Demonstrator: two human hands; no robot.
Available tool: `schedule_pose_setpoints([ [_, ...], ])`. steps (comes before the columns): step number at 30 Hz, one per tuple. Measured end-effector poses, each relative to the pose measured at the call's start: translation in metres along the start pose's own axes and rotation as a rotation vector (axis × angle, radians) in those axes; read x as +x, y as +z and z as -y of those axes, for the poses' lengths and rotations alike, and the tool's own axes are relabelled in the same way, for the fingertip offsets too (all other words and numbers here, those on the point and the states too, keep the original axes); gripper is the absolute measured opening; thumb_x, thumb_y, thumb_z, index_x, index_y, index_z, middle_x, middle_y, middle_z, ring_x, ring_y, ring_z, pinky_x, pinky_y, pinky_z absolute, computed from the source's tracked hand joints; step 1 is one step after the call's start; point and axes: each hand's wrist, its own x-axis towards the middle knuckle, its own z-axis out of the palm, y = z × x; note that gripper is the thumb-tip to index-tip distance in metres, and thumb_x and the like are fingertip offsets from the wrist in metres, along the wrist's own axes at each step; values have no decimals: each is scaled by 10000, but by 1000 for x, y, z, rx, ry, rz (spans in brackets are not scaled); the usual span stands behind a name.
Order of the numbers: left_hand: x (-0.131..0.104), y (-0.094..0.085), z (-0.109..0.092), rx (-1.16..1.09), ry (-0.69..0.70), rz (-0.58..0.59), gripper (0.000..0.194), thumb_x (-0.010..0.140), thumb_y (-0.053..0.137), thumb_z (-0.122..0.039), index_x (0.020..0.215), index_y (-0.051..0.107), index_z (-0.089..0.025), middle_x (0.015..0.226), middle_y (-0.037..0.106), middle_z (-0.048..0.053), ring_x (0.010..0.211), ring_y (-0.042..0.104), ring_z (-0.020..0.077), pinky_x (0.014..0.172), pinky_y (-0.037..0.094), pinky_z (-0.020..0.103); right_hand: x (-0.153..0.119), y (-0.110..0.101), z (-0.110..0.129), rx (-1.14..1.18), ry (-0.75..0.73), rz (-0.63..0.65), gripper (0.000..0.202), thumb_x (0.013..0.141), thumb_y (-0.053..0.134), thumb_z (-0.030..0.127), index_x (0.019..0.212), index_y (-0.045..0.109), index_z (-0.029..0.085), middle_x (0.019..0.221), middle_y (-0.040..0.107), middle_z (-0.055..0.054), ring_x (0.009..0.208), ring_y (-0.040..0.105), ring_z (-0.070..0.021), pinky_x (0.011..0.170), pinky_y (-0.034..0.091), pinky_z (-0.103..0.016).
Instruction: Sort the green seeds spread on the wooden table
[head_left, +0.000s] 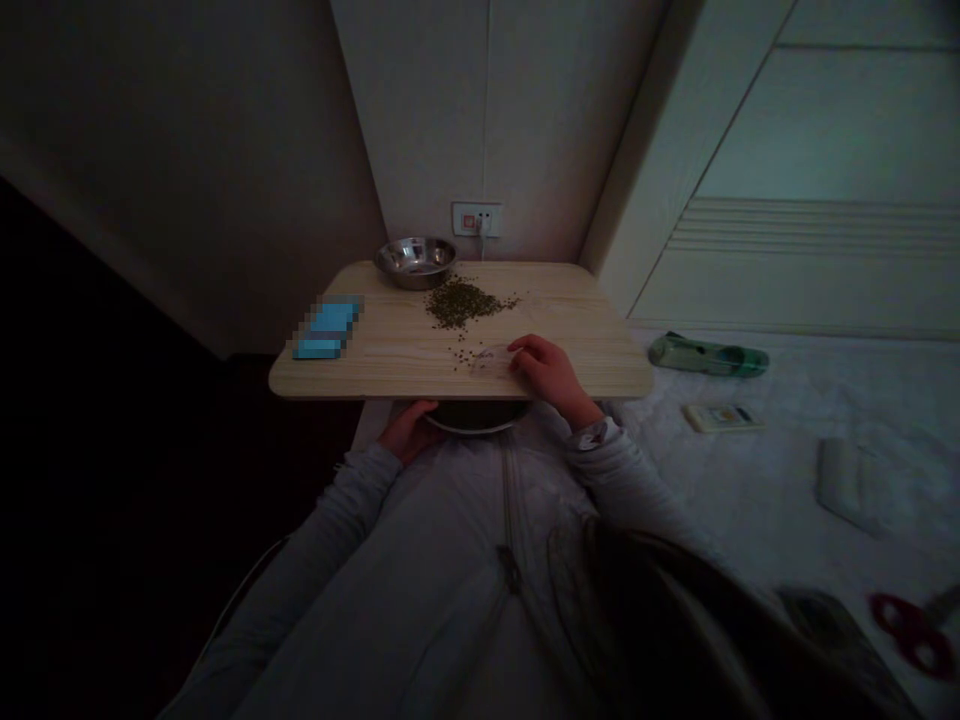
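Bowl [415, 281] beside granules [459, 302]; tabletop [611, 375] partly hides left fingers [424, 408], grip unclear; right fingers [528, 344] pinch clear plastic [486, 361].

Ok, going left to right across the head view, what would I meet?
Blurred blue rectangular item, shiny round metal bowl, pile of small dark-green grains, the person's bare right hand, green translucent bottle, pale oblong item, red-handled scissors.

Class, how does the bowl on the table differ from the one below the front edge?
The upper bowl stands on the table; the lower bowl sits below its front edge, against the left hand. The upper bowl's whole rim shows; the lower bowl's is partly hidden. The upper bowl's inside gleams; the lower bowl's looks dark. Both have curved rims.
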Motion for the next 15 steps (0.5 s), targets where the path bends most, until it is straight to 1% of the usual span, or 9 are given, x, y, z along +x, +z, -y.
schedule_pose_setpoints([
  [9,-4,3,-2,18,-1,-27,87,673,512,-143,687,597,-159,695,631,15,650,574,131,539,483,239,2,1,-2,40,2,1,219,668,419,233,803,583,178,581,578,22,560,492,-121,573,372,-247],
  [15,-2,1,0,7,-2,-12,86,660,522,-146,697,599,-157,700,634,19,700,587,147,569,497,252,0,0,1,33,-2,4,218,673,418,232,808,581,178,592,585,20,553,490,-119,570,370,-248],
])
